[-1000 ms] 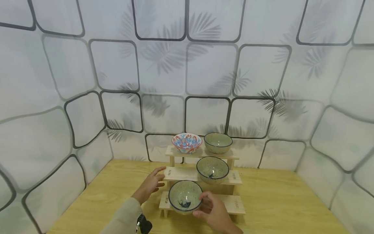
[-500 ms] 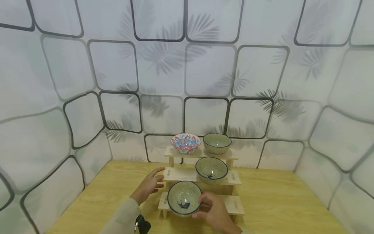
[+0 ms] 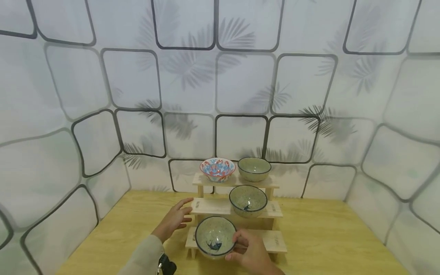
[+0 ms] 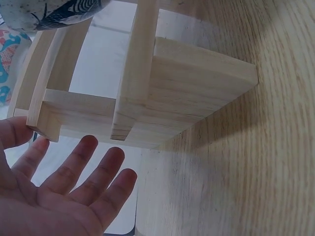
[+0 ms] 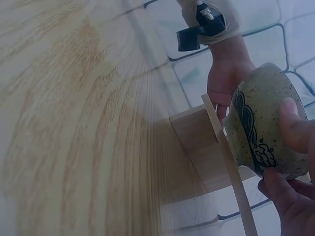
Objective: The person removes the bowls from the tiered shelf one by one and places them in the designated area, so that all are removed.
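A speckled green-grey bowl (image 3: 215, 236) with a dark blue rim and a blue fish inside is at the left part of the stand's lowest step (image 3: 271, 240). My right hand (image 3: 252, 252) pinches its right side between thumb and fingers. In the right wrist view, a blue wave pattern shows on the bowl's (image 5: 268, 120) outer wall, and its foot is at the step board; whether it bears on it I cannot tell. My left hand (image 3: 173, 220) has spread fingers at the left end of the middle step (image 3: 209, 206). The left wrist view shows that hand (image 4: 64, 187) against the wooden stand (image 4: 133, 78).
A similar speckled bowl (image 3: 248, 201) sits on the middle step's right part. Up on the top step (image 3: 199, 179) stand a red-and-blue patterned bowl (image 3: 218, 170) and a plain green bowl (image 3: 254, 169). Patterned walls (image 3: 240, 84) enclose the wood-grain table (image 3: 319, 236).
The bowl in my right hand has come slightly down and toward me. My left hand has stayed by the middle step. The head view has shifted a little.
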A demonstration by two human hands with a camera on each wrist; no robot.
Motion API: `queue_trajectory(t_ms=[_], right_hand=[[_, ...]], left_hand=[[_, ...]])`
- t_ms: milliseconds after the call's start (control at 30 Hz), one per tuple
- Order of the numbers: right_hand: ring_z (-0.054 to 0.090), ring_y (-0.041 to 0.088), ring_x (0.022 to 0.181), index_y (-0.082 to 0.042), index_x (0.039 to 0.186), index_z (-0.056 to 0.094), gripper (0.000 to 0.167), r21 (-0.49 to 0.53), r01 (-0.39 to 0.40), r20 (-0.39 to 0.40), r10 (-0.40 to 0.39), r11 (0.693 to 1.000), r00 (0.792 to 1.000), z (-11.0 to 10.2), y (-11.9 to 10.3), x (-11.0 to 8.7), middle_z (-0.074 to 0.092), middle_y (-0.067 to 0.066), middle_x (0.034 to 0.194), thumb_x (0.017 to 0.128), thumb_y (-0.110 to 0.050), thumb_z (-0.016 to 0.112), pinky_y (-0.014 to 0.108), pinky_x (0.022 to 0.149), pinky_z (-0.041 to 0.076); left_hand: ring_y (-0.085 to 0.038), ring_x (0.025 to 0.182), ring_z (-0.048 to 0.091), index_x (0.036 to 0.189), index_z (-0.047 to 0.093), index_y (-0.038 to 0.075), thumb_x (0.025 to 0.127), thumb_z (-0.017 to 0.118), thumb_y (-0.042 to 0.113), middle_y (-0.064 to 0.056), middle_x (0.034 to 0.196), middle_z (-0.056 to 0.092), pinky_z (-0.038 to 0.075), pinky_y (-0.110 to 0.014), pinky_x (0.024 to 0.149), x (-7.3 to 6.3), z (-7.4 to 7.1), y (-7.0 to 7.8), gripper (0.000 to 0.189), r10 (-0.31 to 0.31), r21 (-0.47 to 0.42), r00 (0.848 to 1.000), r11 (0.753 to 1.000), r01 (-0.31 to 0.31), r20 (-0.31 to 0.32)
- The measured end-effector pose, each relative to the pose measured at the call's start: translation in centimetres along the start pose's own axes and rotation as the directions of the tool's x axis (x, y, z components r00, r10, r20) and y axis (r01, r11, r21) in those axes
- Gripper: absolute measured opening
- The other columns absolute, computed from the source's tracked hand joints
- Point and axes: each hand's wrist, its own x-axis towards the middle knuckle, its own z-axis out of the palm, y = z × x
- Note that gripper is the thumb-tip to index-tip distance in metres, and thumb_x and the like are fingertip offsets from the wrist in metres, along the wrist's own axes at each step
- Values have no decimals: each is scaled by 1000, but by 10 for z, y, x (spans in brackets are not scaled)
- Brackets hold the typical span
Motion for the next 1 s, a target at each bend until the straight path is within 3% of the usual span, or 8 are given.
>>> queue_trajectory(t_ms=[300,533,833,933,1000], right_hand=[[66,30,102,5,94,55,41,29,17,62,-18,999,998,0,-3,-3,58,25,111,71,-10,86,31,76,55],[66,26,99,9,92,51,40,119,52,115,-66,992,991,6,-4,-7,54,30,116,71,-1,83,34,75,56],[67,20,95,3,91,56,37,121,106,169,-125,987,978,7,5,-10,61,26,111,71,-8,85,30,76,55],[66,18,96,1,90,59,32,85,95,175,-109,992,979,8,7,-10,63,21,110,73,-7,85,29,78,54],[66,18,98,0,88,60,29,82,36,177,-50,996,983,9,6,-10,64,18,111,73,-5,84,29,80,54]], left_hand=[[-39,107,60,148,41,13,102,49,31,-27,137,46,47,-55,87,1,1,1,50,2,15,1000,1000,-2,4],[-42,109,59,148,40,12,102,48,32,-28,136,48,46,-57,88,0,-1,1,51,3,32,1000,999,-3,6],[-42,109,59,148,40,13,102,48,34,-27,136,48,46,-57,88,1,-2,2,51,-6,40,1000,999,5,17],[-43,109,59,149,40,13,102,48,34,-26,134,51,46,-58,87,-1,-2,2,51,-6,39,1000,999,6,15],[-43,108,59,149,40,13,102,48,33,-26,133,52,46,-58,87,-2,-2,3,51,-8,35,1000,999,7,12]])
